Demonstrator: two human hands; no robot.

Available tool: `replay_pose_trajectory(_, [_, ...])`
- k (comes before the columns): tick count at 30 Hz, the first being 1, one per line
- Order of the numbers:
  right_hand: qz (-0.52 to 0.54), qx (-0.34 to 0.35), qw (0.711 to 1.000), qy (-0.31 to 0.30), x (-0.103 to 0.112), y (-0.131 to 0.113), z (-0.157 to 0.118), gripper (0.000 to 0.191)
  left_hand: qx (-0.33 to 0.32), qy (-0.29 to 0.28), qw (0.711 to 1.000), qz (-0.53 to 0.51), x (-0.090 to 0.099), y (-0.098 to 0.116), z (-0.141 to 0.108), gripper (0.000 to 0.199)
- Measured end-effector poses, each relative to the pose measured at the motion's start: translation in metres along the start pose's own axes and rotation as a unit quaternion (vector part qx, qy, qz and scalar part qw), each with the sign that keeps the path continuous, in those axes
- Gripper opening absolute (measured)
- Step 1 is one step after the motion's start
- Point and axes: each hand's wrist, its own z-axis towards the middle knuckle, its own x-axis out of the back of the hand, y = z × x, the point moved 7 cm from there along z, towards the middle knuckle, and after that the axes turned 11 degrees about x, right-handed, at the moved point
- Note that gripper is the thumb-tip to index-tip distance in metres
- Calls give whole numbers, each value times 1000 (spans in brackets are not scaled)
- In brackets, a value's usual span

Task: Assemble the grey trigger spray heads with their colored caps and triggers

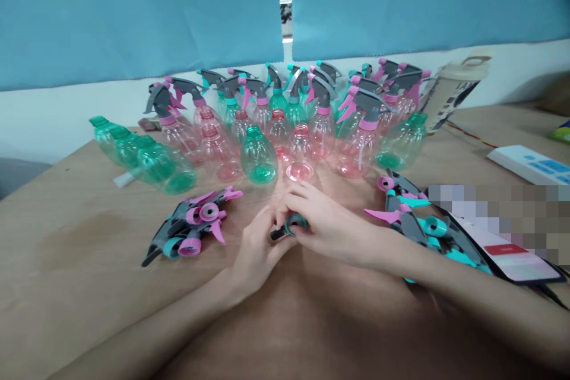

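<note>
My left hand [257, 244] is closed round the dark body of a trigger spray head [278, 233]. On its other side, my right hand [327, 219] pinches the teal collar [288, 224] of that same spray head. Most of the spray head is hidden by my fingers. Just beyond my hands stand an open clear pink bottle [301, 151] and an open green bottle [258, 157]. Left of my hands lies a pile of loose grey spray heads [184, 219] with pink and teal parts. Another pile of spray heads [407, 225] lies partly behind my right forearm.
Several bottles with spray heads [365, 116] crowd the back of the table. Uncapped green bottles [155, 160] line the left, one more green bottle [403, 139] the right. A tall cup [458, 92], a white power strip [532, 163] and a phone [512, 261] occupy the right side.
</note>
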Motion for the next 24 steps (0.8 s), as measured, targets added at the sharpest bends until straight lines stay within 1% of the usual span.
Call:
replay_pose_trajectory(3, [43, -19, 998, -36, 3, 5, -4, 28, -31, -14, 999, 10, -2, 7, 0, 24])
replay_pose_trajectory(5, [49, -27, 997, -54, 4, 7, -6, 30, -42, -21, 999, 17, -3, 9, 0, 28])
replay_pose_trajectory(8, [36, -31, 997, -58, 6, 8, -7, 30, -50, -23, 998, 27, -4, 9, -1, 30])
replay_pose_trajectory(10, [31, -37, 997, -52, 7, 10, -7, 28, -67, -18, 997, 24, -3, 11, -2, 29])
replay_pose_trajectory(13, [28, -54, 996, -61, 9, 15, -8, 26, -115, -24, 993, 7, -3, 19, -4, 27])
replay_pose_trajectory(15, [34, -54, 994, -88, 9, 14, -10, 26, -155, -45, 987, -5, -5, 26, -5, 24])
replay_pose_trajectory(17, [38, -37, 992, -115, 10, 9, -11, 26, -182, -66, 981, -7, -8, 30, -5, 23])
replay_pose_trajectory(19, [29, -22, 989, -141, 10, 2, -13, 30, -197, -77, 977, -2, -10, 32, -6, 25])
replay_pose_trajectory(21, [11, -27, 987, -159, 9, -3, -15, 39, -214, -86, 973, 5, -11, 32, -7, 25])
replay_pose_trajectory(24, [12, -31, 987, -158, 3, -6, -16, 48, -241, -76, 967, 9, -10, 32, -10, 23])
